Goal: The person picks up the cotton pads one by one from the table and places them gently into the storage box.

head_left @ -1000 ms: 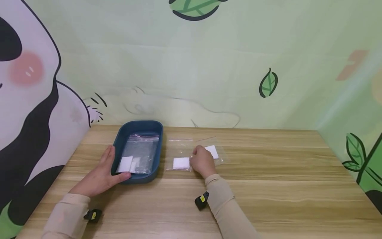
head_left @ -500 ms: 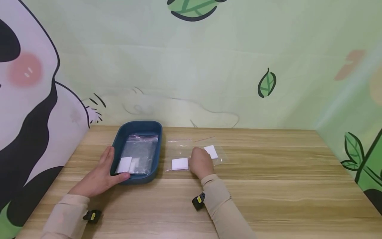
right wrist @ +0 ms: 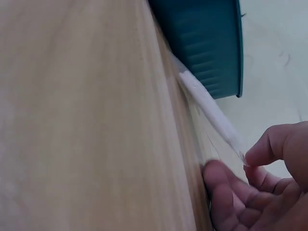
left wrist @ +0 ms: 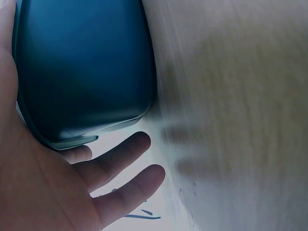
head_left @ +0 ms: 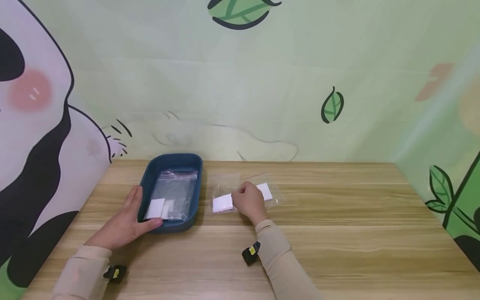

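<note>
My right hand [head_left: 250, 203] pinches the right edge of a clear zip bag [head_left: 223, 203] between thumb and forefinger. A white rectangular piece sits inside this bag, and in the right wrist view the gripped side of the bag [right wrist: 211, 108] is raised at a slant off the table. Another clear bag with a white piece [head_left: 265, 191] lies just behind and right of that hand, partly covered by it. My left hand [head_left: 121, 227] rests against a dark blue tray [head_left: 176, 227], thumb over its near rim and straight, spread fingers along its left side.
Inside the tray lie clear zip bags [head_left: 178, 193] with white pieces. The wooden table [head_left: 337, 233] ends at a printed green backdrop [head_left: 262, 83] behind it. A black wrist camera [head_left: 250, 253] hangs at the right sleeve.
The right side of the near bag has come up off the table, tilting its white piece, as the right hand pinches it. The left hand stays on the tray.
</note>
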Tool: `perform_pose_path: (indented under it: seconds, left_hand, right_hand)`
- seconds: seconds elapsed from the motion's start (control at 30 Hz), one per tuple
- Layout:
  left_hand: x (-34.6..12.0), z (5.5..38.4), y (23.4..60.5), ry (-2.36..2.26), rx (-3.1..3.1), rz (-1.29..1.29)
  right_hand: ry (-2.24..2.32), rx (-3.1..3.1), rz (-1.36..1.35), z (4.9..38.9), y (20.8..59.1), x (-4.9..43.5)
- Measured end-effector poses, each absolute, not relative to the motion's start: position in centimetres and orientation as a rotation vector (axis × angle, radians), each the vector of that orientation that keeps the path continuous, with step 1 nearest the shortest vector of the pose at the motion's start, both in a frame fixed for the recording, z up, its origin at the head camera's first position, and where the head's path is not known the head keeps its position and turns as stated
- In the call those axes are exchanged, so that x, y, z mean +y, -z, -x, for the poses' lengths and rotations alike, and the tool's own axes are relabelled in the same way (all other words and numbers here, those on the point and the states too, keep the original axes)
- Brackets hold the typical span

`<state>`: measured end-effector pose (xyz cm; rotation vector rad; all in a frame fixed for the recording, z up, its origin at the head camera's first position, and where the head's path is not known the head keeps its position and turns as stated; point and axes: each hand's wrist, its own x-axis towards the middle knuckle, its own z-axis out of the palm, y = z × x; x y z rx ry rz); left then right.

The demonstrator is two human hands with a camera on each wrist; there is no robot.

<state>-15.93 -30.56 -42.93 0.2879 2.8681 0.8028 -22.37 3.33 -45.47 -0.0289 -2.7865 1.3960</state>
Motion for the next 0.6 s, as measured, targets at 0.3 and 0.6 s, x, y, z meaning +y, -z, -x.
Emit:
perform_pose_path:
  seconds: [0.3, 0.6]
  left_hand:
    - [-30.53, 15.88, 42.83, -0.807, 2.858, -0.286]
    - [-30.47, 15.92, 42.76, -0.798, 2.857, -0.287]
  right_hand:
    - [-2.325, -2.349, 0.347, 22.64, 45.42, 3.66]
    - [-2.457, -2.331, 0.437, 22.61, 45.29, 3.87]
